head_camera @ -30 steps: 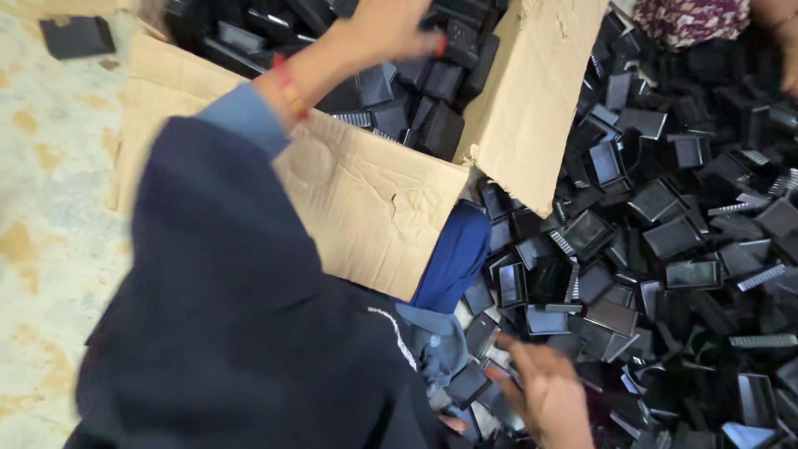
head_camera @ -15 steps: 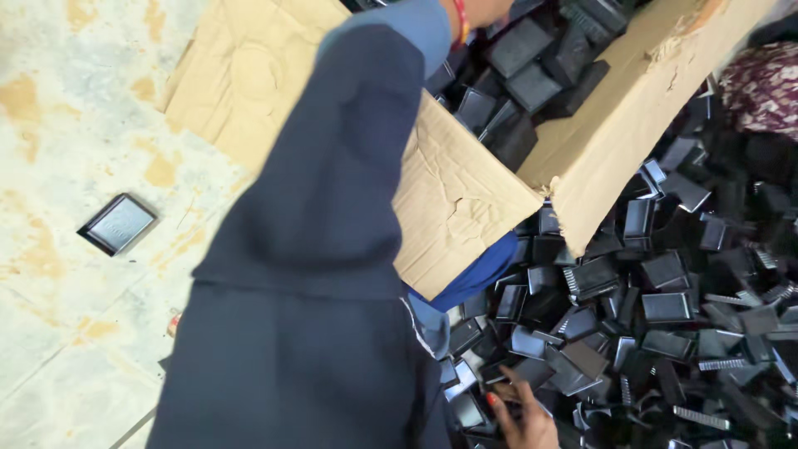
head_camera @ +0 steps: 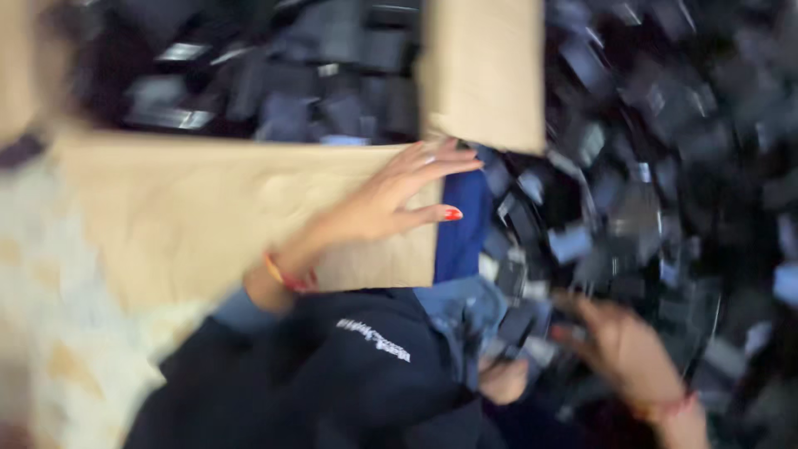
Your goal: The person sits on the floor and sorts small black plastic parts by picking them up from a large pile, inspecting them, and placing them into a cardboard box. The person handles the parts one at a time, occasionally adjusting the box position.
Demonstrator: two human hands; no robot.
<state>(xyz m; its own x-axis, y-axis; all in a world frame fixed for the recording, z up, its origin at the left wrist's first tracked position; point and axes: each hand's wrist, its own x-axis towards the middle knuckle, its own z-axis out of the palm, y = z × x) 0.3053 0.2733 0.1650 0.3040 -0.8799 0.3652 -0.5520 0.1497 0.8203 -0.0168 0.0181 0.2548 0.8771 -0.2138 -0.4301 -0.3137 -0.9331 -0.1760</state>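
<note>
Floor heaped with dark parts (head_camera: 632, 208) | left hand (head_camera: 391, 195) spread flat, steadying cardboard box flap (head_camera: 208, 216) | right hand (head_camera: 619, 345) blurred, grip unclear

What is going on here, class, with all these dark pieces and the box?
A person in a dark sleeve sits by an open cardboard box part-filled with small dark flat parts. The left hand lies open over the box's front flap, holding nothing. The right hand is down in the big heap of dark parts on the floor beside the box; blur hides whether it grips any.
</note>
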